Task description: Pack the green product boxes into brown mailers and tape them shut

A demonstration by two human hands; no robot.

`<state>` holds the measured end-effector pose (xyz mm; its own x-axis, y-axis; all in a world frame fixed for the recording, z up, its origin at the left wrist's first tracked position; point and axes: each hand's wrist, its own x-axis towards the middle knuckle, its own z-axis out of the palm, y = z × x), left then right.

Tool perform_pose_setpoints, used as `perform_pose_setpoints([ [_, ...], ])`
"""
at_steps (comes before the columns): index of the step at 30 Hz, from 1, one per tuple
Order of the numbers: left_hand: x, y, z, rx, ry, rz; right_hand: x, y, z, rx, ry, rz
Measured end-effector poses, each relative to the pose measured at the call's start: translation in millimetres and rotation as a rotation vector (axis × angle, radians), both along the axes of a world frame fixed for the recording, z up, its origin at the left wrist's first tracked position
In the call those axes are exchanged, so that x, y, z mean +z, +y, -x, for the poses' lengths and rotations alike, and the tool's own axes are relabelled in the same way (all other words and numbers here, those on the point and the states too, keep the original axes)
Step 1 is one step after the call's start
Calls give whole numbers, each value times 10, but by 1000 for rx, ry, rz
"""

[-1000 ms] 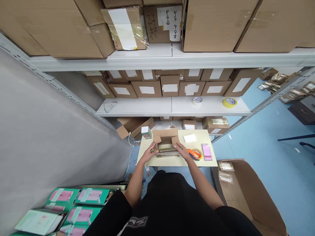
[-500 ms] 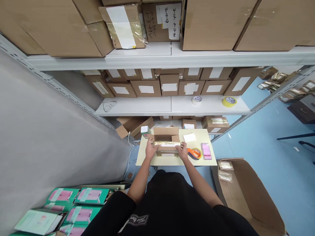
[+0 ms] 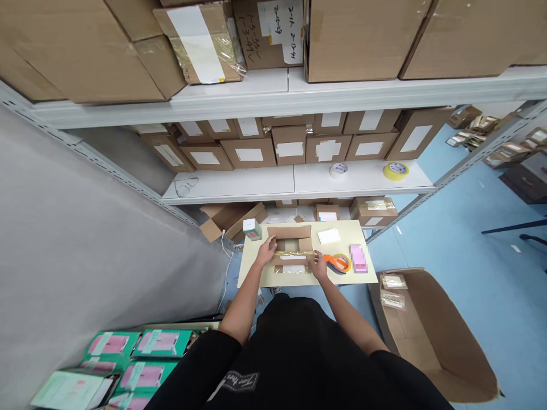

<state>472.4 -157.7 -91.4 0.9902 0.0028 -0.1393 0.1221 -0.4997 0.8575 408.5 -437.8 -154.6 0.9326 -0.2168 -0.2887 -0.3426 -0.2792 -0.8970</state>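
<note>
The open carton (image 3: pixel 294 260) lay on the table (image 3: pixel 273 279) near the centre of the frame, its far flap (image 3: pixel 289 232) raised and a strip of shiny tape across its near side. Half a second earlier its inside had looked dark; now a pale patch showed within, so the carton appeared to have been tipped or turned slightly. The left hand (image 3: pixel 267 251) had shifted up along the left side and seemed to hold that wall, fingers bent over the edge. The right hand (image 3: pixel 317 266) stayed at the near right corner, fingers parted and half curled; whether it pinched the cardboard could not be told. With the flap up and the opening bare, the carton seemed to be still in handling, unsealed. The small green box (image 3: pixel 252 230) stood just beyond its upper left, and the orange-handled tool (image 3: pixel 335 262) lay right of the right hand, both apparently undisturbed.
</note>
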Motion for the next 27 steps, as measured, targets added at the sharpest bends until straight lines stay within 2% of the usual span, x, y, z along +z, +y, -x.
perform_pose_setpoints([
  [4,-106,-81,-100,-61,25,-31,40,30,-123,4,35,58],
  [9,-193,-101,-189,-199,-16,-226,16,52,-158,3,61,97],
  [14,-156,-69,-284,-180,-53,-345,3,53,-130,-10,84,107],
  [18,-9,15,-469,-15,-98,-322,12,58,-119,-28,105,117],
  [23,86,73,-542,-186,-70,-270,31,-8,-128,-47,171,146],
  [27,-2,59,-480,-43,-44,-231,29,-32,-129,-43,196,126],
])
